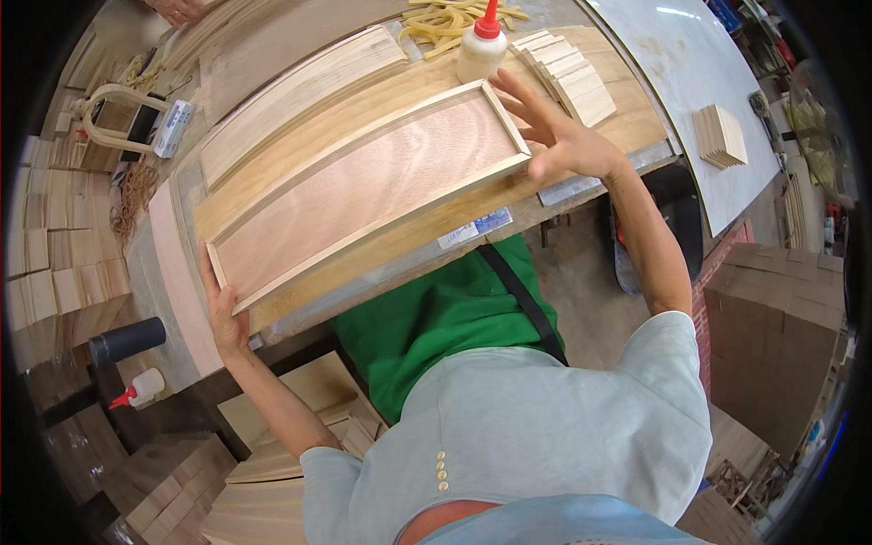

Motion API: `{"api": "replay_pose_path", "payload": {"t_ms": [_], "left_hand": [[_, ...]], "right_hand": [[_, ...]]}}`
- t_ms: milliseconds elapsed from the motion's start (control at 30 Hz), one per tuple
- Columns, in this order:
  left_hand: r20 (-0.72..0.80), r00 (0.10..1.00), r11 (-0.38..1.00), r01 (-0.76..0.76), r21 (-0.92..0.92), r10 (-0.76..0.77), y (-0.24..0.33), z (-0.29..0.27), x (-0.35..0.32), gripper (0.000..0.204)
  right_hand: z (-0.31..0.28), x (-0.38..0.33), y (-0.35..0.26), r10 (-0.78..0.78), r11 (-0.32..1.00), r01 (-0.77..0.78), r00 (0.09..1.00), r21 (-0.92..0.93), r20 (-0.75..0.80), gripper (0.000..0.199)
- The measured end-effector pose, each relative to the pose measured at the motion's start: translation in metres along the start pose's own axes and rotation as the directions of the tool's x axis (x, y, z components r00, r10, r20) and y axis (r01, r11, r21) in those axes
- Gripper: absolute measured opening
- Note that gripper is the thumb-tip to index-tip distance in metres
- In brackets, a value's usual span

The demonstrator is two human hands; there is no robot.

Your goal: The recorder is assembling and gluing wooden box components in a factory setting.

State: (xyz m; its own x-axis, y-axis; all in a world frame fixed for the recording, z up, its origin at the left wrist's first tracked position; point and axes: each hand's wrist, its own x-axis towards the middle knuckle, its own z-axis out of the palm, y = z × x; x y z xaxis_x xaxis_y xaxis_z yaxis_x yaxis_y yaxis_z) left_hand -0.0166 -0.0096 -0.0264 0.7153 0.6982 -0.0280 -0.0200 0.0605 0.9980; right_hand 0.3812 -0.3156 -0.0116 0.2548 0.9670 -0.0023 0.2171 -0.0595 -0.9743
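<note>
A long shallow wooden tray, with a pale frame and a pinkish plywood base, lies slanted across the workbench in front of me. My left hand is closed round its near left end, fingers along the outer side. At the opposite short end, my right hand has its fingers spread beside the frame, close to or touching its corners. Just beyond that end stands a white glue bottle with a red nozzle. A fanned stack of short wooden slats is near my right fingers.
Long wooden strips lie behind the tray, near yellow bands. A smaller slat stack sits on the grey tabletop at right. Another glue bottle lies left. Cardboard boxes stand at right. Another person's hand shows at the top left.
</note>
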Motion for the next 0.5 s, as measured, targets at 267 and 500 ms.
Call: {"api": "replay_pose_path", "payload": {"t_ms": [267, 500], "left_hand": [[-0.008, 1.0, 0.999, -0.02, 0.051, 0.021, 0.002, 0.006, 0.001, 0.097], [-0.011, 0.992, 0.991, -0.123, -0.046, 0.123, -0.001, -0.016, -0.004, 0.105]], "right_hand": [[0.013, -0.003, -0.007, 0.01, 0.994, -0.017, 0.998, -0.106, -0.064, 0.084], [-0.057, 0.035, 0.006, -0.169, 0.939, -0.066, 0.764, -0.337, -0.622, 0.037]]}}
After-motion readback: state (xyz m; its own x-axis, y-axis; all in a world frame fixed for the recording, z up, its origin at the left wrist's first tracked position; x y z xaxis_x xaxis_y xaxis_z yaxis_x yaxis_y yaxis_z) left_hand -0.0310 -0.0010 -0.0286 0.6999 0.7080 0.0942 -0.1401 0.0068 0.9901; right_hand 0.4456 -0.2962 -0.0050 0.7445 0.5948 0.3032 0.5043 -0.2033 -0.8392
